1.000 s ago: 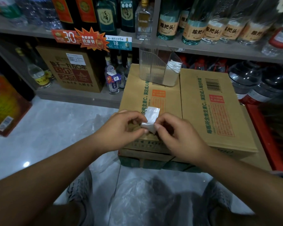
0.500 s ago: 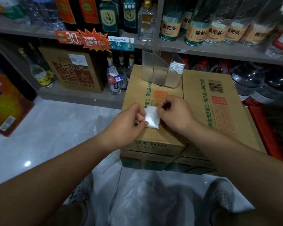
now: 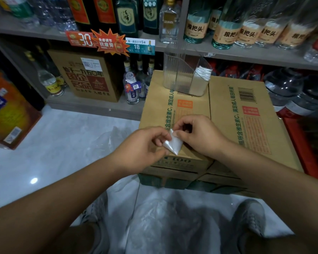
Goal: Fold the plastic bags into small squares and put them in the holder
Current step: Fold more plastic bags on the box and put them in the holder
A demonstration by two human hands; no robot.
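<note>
A small white folded plastic bag (image 3: 173, 143) is pinched between my left hand (image 3: 142, 146) and my right hand (image 3: 200, 135), just above the near edge of a cardboard box (image 3: 246, 143). Both hands grip its upper corner, and the folded piece hangs tilted, a corner pointing down. A clear plastic holder (image 3: 184, 74) stands at the far end of the box, with folded white bags (image 3: 202, 72) stacked in its right compartment. Loose clear plastic bags (image 3: 163, 222) lie on the floor between my shoes.
Shelves of liquor bottles (image 3: 228, 32) run along the back, with price tags (image 3: 110, 42) on the edge. A brown carton (image 3: 88, 77) sits on the lower shelf. An orange box (image 3: 9, 116) stands at left. Dark large bottles (image 3: 301, 92) are at right. Another clear bag (image 3: 114, 136) lies left of the box.
The folded bag lay flat on the box under both hands half a second ago; now it is lifted and tilted, pinched at its top corner. Both hands have shifted slightly toward me.
</note>
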